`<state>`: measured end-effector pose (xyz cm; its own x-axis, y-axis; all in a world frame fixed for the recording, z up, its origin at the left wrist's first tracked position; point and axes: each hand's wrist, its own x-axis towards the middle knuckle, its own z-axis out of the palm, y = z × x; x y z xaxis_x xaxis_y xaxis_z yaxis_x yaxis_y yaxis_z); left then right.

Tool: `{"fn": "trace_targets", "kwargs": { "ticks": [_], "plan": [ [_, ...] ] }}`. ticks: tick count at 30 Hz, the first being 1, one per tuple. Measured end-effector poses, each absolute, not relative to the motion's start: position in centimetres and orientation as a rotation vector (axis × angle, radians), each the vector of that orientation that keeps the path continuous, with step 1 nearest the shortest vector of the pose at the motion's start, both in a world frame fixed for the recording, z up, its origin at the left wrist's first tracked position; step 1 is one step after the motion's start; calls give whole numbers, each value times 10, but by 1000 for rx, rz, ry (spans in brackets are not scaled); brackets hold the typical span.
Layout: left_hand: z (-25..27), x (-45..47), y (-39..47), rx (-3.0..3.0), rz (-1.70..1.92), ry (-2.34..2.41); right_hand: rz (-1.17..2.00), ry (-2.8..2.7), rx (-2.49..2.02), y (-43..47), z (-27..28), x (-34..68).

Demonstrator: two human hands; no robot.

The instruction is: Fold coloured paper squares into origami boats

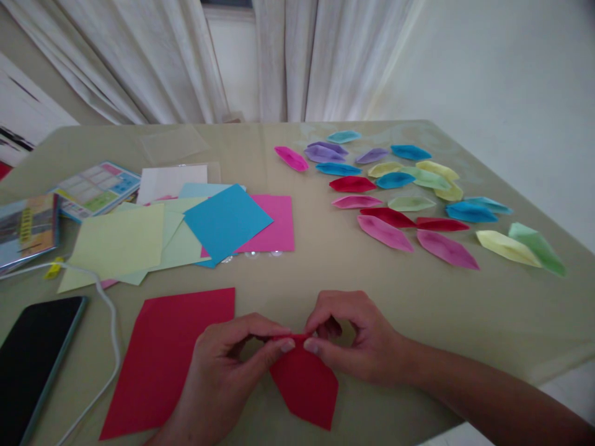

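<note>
Between my two hands is a folded piece of red paper (309, 385), its top edge creased over and its lower end angled to points. My left hand (232, 365) pinches the folded edge between thumb and fingers. On the same edge, just to the right, my right hand (356, 337) pinches with thumb and index finger. A larger flat sheet of red paper (158, 359) lies on the table to the left, partly covered by my left hand and forearm. Folded paper boats (383, 232) in many colours are spread over the table's right side.
At the left lie loose coloured sheets, a blue one (229, 223) on top and a pale yellow one (118, 244) beside it. A phone (35, 365), a white cable (114, 334) and booklets (28, 229) sit along the left. Curtains (162, 56) hang behind the table (260, 285).
</note>
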<state>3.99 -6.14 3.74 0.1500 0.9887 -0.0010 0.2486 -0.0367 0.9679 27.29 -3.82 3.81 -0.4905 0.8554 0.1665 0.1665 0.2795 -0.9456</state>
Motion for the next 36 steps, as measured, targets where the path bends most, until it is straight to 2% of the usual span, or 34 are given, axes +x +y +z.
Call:
{"fn": "trace_targets", "kwargs": {
  "ticks": [9,28,36],
  "plan": [
    [29,37,-64,1257,1001,1273,1200,-1820,-935,-37,39,274],
    [38,41,-61,1482,990,1234,1200,-1803,-939,-35,37,272],
    [34,43,-60,1279,1015,1258,1158,-1835,-925,-38,36,273]
  ]
}}
